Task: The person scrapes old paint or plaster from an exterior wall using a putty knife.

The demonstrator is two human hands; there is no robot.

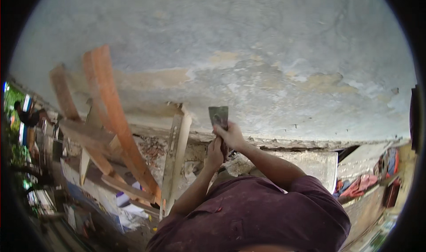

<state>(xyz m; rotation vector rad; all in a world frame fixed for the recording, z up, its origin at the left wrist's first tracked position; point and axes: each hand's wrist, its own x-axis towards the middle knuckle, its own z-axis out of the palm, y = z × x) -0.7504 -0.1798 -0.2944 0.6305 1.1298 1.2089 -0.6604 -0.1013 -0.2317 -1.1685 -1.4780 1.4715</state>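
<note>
A scraper (218, 113) with a broad, dark, flat blade points up toward the worn grey wall (275, 25). My right hand (232, 136) is closed around it just below the blade, with the thumb lying along its face. Lower down, my left hand (215, 153) is closed at the handle end, close beneath the right. Most of the handle is hidden by my fingers. Whether the blade touches the wall I cannot tell. Around it the wall surface is patchy, with flaked paint and tan areas.
Left of me stands a wooden frame of orange-brown boards (108, 88), beside an upright pale metal bar (175, 150). A ragged ledge (284, 146) runs along the wall's bottom. Rubble (151, 149) lies behind the boards. Reddish cloths (360, 185) lie at right. Another person (31, 115) is far left.
</note>
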